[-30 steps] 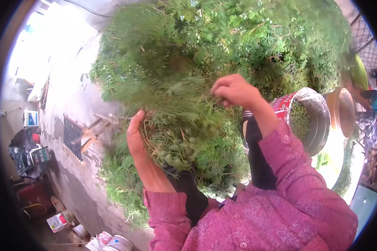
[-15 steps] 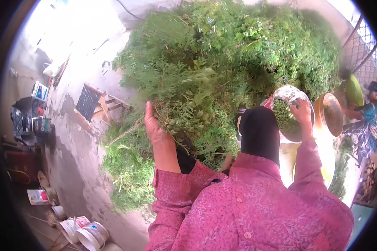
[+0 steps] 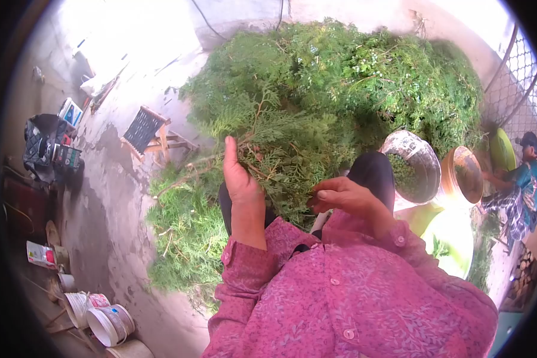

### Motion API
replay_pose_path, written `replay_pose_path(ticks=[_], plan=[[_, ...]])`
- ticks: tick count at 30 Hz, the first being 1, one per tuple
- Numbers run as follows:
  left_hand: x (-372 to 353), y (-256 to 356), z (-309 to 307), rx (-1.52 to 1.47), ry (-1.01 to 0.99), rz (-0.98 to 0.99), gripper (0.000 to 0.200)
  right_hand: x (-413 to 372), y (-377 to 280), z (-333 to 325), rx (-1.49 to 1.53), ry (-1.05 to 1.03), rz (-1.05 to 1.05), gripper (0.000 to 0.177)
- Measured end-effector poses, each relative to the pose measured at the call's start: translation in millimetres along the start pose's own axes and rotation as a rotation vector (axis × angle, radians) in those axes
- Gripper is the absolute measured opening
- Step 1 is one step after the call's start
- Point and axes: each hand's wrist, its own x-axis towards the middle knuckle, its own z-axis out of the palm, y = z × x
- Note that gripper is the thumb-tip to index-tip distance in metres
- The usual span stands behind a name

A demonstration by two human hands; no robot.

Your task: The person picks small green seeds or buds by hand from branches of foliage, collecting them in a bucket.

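Note:
My left hand (image 3: 244,182) is closed around a leafy evergreen branch (image 3: 274,164) with flat, fern-like sprays, its thumb pointing up. The branch hangs over my lap between my knees. At the lower right of its foliage, my right hand (image 3: 349,197) has its fingers curled in a pinch; whatever lies between the fingertips is too small to make out. Beyond my right knee, a whitish, stained bucket (image 3: 426,164) stands tilted, with many small green cones or berries (image 3: 403,173) inside.
A large heap of cut evergreen branches (image 3: 411,83) fills the floor ahead. More branches (image 3: 185,256) lie at left. Right of the bucket are a tan bucket (image 3: 474,161) and a lime-green tub (image 3: 465,238). Another person (image 3: 526,173) sits far right. A wooden folding stool (image 3: 146,131) stands left.
My right hand has come out of the whitish bucket and back to the branch in my left hand. The left hand still grips the branch.

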Motion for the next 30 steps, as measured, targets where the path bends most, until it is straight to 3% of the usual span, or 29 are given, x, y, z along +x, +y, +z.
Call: replay_pose_path(ticks=[3,6,11,13,14,15,16,17,19,20,22,23,25,27,30], plan=[[-11.6,-0.7,8.0,-0.151,0.024,0.043,0.034,8.7,8.4,0.8,-0.047,-0.141,0.017,0.043],[-7.8,-9.0,2.3,-0.097,0.032,0.128,0.034,6.2,5.2,-1.9,-0.134,-0.137,-0.005,0.044],[-10.2,-19.8,11.1,0.045,-0.005,0.178,0.035,2.9,6.9,-18.9,0.084,-0.086,0.022,0.046],[-10.2,-26.7,13.4,0.068,-0.013,0.236,0.036,2.1,9.8,-28.3,0.240,-0.433,0.014,0.054],[-13.5,-31.6,18.4,0.213,0.037,0.338,0.035,1.7,11.6,-24.9,0.244,-0.431,0.009,0.054],[-15.8,-34.2,21.8,0.358,0.087,0.440,0.035,1.4,12.2,-13.7,0.447,-0.455,0.021,0.057],[-9.1,-35.5,14.3,0.471,-0.137,0.503,0.034,4.8,10.7,-4.9,0.649,-0.478,0.031,0.061],[-10.5,-39.2,9.2,0.476,-0.147,0.502,0.034,12.9,6.9,1.3,0.654,-0.476,0.020,0.061],[-26.4,-38.7,21.6,1.022,-0.394,0.741,0.038,29.7,-2.9,7.9,0.853,-0.219,0.116,0.060],[-30.2,-43.0,22.2,1.024,-0.405,0.744,0.038,35.7,-6.5,5.5,0.857,-0.219,0.105,0.060],[-37.1,-49.3,20.2,1.328,-0.595,0.817,0.049,47.2,-12.0,-0.2,1.119,-0.488,-0.191,0.049],[-40.8,-47.9,20.0,1.332,-0.598,0.822,0.049,48.4,-13.6,-4.6,1.119,-0.494,-0.196,0.049],[-49.2,-43.5,21.0,1.471,-0.746,0.910,0.066,46.6,-13.9,-14.3,0.912,-0.193,-0.204,0.037],[-54.4,-39.0,14.8,1.501,-0.778,0.808,0.064,54.8,-4.4,-18.3,0.955,-0.221,-0.265,0.028],[-56.4,-39.6,3.2,1.583,-0.786,0.712,0.064,61.1,14.5,-34.3,0.820,-0.020,-0.262,0.021]])
